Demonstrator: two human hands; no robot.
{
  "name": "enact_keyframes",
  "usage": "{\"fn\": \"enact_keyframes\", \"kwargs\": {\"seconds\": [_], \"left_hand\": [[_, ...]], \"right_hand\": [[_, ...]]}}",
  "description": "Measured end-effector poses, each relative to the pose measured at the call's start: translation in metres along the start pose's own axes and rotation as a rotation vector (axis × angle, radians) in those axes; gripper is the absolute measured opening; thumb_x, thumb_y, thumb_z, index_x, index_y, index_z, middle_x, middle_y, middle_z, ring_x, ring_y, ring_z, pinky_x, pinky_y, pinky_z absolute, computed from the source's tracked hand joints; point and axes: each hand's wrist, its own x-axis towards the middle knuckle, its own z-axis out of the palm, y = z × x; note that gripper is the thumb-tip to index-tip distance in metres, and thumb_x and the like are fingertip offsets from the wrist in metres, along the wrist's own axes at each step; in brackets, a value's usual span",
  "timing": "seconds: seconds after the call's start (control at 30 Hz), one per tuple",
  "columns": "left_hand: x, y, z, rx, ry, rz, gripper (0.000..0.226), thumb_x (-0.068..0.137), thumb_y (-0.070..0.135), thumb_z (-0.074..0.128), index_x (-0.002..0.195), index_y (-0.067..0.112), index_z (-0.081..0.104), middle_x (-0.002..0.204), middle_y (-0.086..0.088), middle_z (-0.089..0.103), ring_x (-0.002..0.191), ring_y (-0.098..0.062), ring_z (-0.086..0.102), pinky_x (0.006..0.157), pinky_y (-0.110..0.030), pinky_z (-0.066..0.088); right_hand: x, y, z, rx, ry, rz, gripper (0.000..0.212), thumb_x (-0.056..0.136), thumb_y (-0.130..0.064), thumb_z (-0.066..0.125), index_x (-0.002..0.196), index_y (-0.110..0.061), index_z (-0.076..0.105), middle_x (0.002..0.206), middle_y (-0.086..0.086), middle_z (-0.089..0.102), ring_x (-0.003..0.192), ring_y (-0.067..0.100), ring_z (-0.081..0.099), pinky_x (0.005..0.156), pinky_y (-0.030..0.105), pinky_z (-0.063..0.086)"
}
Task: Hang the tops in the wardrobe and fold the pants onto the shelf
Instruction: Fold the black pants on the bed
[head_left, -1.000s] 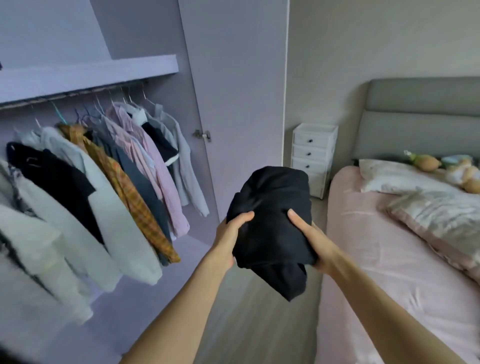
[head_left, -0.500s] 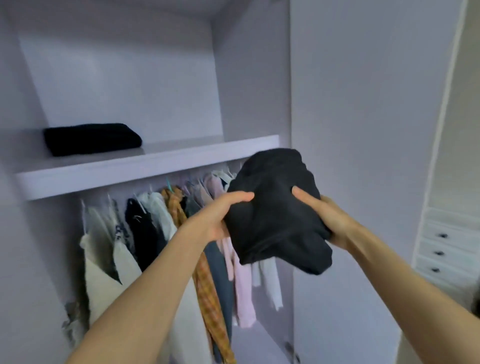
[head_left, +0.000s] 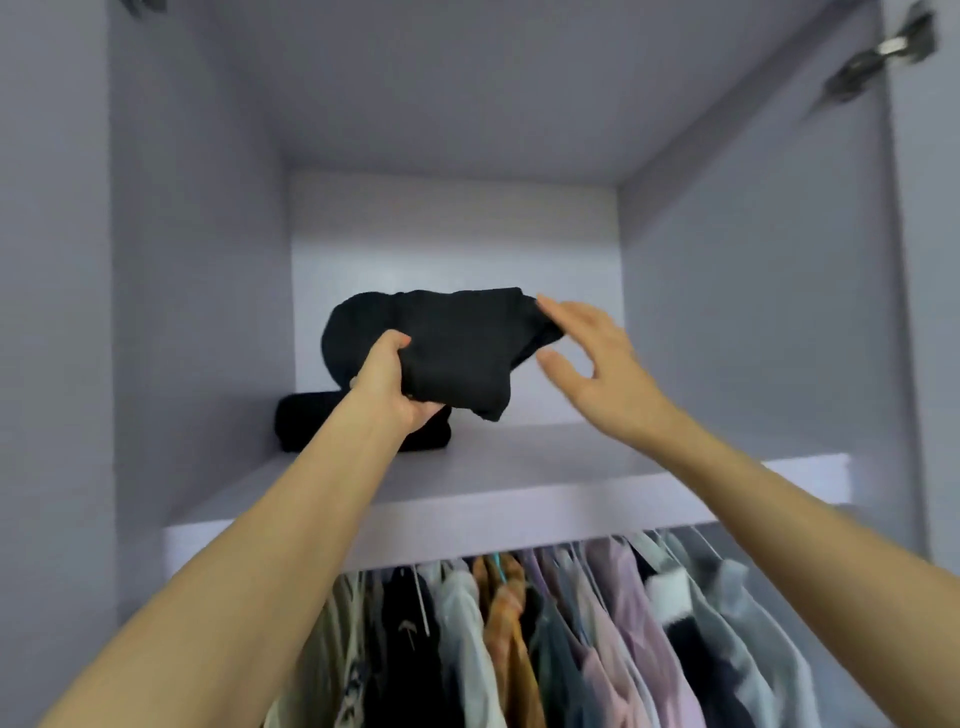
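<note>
Folded black pants (head_left: 452, 348) hang in the air above the wardrobe shelf (head_left: 545, 457). My left hand (head_left: 392, 382) grips their lower left edge, thumb on top. My right hand (head_left: 587, 353) is beside their right end with fingers spread and straight, its fingertip near the cloth; it holds nothing. Another folded black garment (head_left: 301, 423) lies on the shelf at the back left, partly hidden behind my left wrist. Several tops (head_left: 545, 634) hang on the rail under the shelf.
Lilac wardrobe walls close in the shelf at left (head_left: 197, 312) and right (head_left: 753, 312). A metal door hinge (head_left: 883, 52) sits at the upper right. The right half of the shelf is bare.
Both arms rose and carried the pants up over the shelf. My right hand let go of the pants and spread its fingers. The view tilted up into the shelf compartment.
</note>
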Motion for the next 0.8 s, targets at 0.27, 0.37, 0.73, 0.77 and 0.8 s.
{"fn": "enact_keyframes", "kwargs": {"seconds": [0.27,0.37,0.73,0.77,0.8], "left_hand": [[0.103,0.033,-0.011,-0.07,0.017,0.071,0.021,0.09,0.017,0.053,0.106,0.005,0.055,0.108,-0.02,0.061,0.097,-0.035,0.061,0.083,-0.048,0.052],[0.15,0.039,-0.017,-0.044,-0.014,0.117,0.03,0.092,0.021,0.051,0.117,0.005,0.055,0.114,-0.019,0.063,0.104,-0.033,0.062,0.086,-0.047,0.052],[0.235,0.067,-0.092,2.19,0.754,0.368,0.061,0.083,0.064,0.05,0.119,0.014,0.045,0.099,-0.002,0.057,0.091,-0.022,0.055,0.069,-0.032,0.043],[0.24,0.069,-0.097,2.299,0.699,0.525,0.06,0.085,0.061,0.049,0.126,0.019,0.038,0.116,-0.003,0.053,0.106,-0.024,0.051,0.077,-0.036,0.042],[0.244,0.069,-0.103,2.393,0.572,0.57,0.057,0.09,0.056,0.044,0.136,0.025,0.03,0.135,-0.004,0.043,0.123,-0.026,0.041,0.089,-0.041,0.04]], "right_hand": [[0.106,0.045,0.114,-0.309,-0.392,-0.16,0.09,0.088,-0.035,0.059,0.142,-0.048,-0.011,0.155,-0.003,-0.018,0.14,0.027,0.019,0.101,0.04,0.04],[0.15,0.069,0.153,-0.325,-0.368,-0.197,0.083,0.092,-0.03,0.054,0.144,-0.044,-0.008,0.155,-0.001,-0.019,0.14,0.027,0.019,0.097,0.038,0.044],[0.193,0.156,0.262,-0.452,-0.735,-0.156,0.072,0.092,-0.047,0.044,0.148,-0.035,0.0,0.156,0.007,0.007,0.138,0.033,0.021,0.111,0.044,0.025],[0.195,0.155,0.262,-0.511,-0.679,-0.204,0.072,0.091,-0.05,0.042,0.147,-0.037,0.0,0.157,0.003,0.003,0.14,0.034,0.015,0.111,0.049,0.02],[0.195,0.154,0.265,-0.54,-0.682,-0.228,0.073,0.09,-0.053,0.041,0.146,-0.04,-0.005,0.157,0.0,-0.004,0.142,0.035,0.006,0.111,0.054,0.013]]}}
